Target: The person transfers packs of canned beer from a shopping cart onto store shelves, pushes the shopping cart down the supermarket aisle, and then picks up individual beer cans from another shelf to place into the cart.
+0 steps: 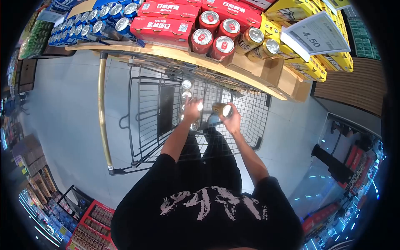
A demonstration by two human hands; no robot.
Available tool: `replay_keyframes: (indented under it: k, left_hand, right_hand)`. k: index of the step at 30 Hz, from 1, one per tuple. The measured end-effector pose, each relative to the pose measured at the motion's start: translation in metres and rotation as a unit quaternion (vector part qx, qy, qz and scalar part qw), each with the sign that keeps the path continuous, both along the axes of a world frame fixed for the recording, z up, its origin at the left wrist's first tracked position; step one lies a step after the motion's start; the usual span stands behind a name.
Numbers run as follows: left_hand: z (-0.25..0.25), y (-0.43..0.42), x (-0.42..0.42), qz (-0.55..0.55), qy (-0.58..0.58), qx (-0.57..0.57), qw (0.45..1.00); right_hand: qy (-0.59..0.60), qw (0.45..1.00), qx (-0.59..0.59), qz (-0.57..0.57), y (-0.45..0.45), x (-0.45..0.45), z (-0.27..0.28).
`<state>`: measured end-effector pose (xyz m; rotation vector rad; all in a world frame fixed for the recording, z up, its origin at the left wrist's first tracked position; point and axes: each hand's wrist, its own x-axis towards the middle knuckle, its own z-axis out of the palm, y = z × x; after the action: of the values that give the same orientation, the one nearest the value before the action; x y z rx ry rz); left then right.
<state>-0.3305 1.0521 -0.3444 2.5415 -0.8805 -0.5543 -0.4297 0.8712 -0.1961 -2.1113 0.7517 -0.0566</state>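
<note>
My right hand (232, 121) is wrapped round a gold drink can (218, 109), tilted with its silver end toward me, over the wire shopping cart (250, 125). To its left, my left hand (192, 110) is closed about another can (200, 106); its silver lid shows beside the fingers, and its body is mostly hidden. Several upright cans (186, 85) stand in a row in the cart, around and partly under my left hand.
Ahead is a wooden shelf edge (166, 51) with red beer packs (162, 28), loose red cans (202, 36), gold cans (253, 36), blue cans (99, 26) and a price sign (314, 35). The cart's handle (102, 112) is at left. A red display (93, 221) stands lower left.
</note>
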Motion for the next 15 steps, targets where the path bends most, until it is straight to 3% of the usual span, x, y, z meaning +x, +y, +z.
replay_keyframes:
  k: [5,8,12,15]
  left_hand:
    - [-0.032,-0.002,-0.006,0.005,-0.021,0.045,0.999]
    - [0.014,-0.007,0.006,-0.015,0.021,0.125,0.992]
    - [0.01,-0.006,0.006,-0.02,0.024,0.145,0.989]
    - [0.016,-0.007,0.004,0.002,0.019,0.148,0.989]
  right_hand:
    - [0.041,0.999,0.0,0.031,0.012,0.043,-0.05]
    - [0.021,0.999,0.009,0.04,0.022,0.064,-0.07]
    - [0.01,0.999,0.035,0.025,0.032,0.085,-0.095]
    - [0.07,0.994,0.075,0.049,0.034,0.102,-0.106]
